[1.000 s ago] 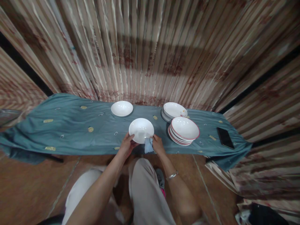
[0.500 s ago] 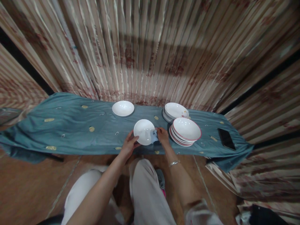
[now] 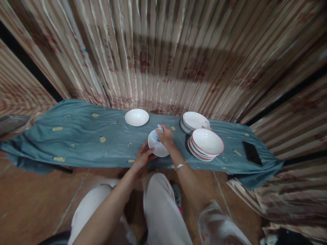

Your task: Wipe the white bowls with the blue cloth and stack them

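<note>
My left hand [image 3: 143,156] grips the near-left rim of a small white plate [image 3: 159,149], thumb on top and fingers underneath. Pinched in my right hand [image 3: 165,136] is a light blue cloth [image 3: 156,133], pressed against the far part of the plate's inner face. That hand covers the plate's right far edge. Behind the plate, a white bowl [image 3: 137,117] rests on the table. To the right stand a stack of red-rimmed white bowls [image 3: 208,142] and, behind it, a stack of white plates with a floral print [image 3: 195,120].
A blue-green cloth with yellow prints covers the narrow table [image 3: 84,143]. A black phone [image 3: 252,153] lies near its right end. Pleated curtains [image 3: 163,61] hang right behind the table, and dark poles [image 3: 288,97] slant at both sides.
My right hand has moved the cloth from the plate's right rim to its far left part. My left hand still holds the plate. The whole view has shifted slightly.
</note>
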Demonstrator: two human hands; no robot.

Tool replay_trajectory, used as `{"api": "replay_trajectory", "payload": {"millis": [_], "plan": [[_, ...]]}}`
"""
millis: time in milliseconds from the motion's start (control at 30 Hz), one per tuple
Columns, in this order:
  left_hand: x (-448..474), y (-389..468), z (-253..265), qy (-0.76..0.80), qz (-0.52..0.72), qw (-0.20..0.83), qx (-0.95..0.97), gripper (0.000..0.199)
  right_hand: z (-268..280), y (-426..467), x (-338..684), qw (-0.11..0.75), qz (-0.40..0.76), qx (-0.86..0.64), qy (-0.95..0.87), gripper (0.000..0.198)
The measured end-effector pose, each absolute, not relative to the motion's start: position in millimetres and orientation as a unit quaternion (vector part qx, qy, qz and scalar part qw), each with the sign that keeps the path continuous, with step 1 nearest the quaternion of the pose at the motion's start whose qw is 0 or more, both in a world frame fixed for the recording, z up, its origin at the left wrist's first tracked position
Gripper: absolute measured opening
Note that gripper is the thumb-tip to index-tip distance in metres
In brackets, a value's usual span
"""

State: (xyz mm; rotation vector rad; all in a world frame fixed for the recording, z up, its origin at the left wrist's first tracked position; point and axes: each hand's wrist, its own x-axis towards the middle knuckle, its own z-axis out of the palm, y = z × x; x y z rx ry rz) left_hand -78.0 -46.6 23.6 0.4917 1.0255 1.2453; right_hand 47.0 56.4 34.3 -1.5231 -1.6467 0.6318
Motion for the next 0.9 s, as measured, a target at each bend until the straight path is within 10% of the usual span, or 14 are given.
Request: {"api": "replay_trajectory", "payload": {"millis": [433, 900], "plan": [[-82.1, -47.1, 18.0, 0.427, 0.558, 0.674, 0.23, 0.057, 11.5, 7.7, 40.5, 0.446, 0.308, -0.532, -0.651, 0.041], [-84.6, -46.7, 18.5, 0.435, 0.553, 0.682, 0.201, 0.058, 28.9, -36.5, 119.9, 0.281, 0.399, -0.5, -0.715, 0.029]]}}
